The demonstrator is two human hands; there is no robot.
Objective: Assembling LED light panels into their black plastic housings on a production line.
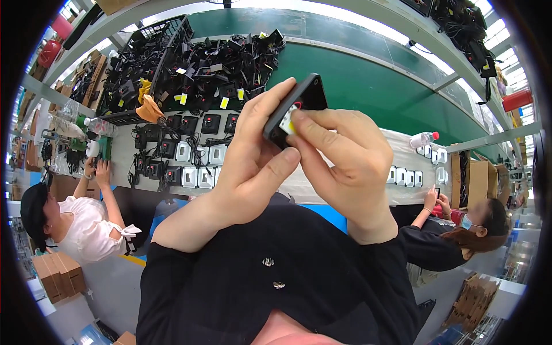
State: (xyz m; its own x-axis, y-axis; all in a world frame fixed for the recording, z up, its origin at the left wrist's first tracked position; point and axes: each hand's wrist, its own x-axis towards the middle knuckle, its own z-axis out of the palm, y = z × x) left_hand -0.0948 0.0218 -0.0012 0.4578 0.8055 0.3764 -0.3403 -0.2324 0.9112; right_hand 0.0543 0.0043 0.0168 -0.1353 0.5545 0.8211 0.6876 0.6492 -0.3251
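Above the bench, my left hand (244,167) is closed round a flat black rectangular casing (313,95) and holds it tilted. My right hand (353,155) has its thumb and fingers pinched at the casing's near face. Under those fingertips sits a small white and yellow piece (286,122) with a bit of red beside it; whether it is a label or a small board I cannot make out. The palm side of my left hand hides part of the casing.
A black plastic crate (185,26) and a heap of black cabled devices (213,72) stand at the back left. Black square units (211,123) and white square frames (217,154) line the bench. A bottle (422,140) stands right. Co-workers sit on both sides.
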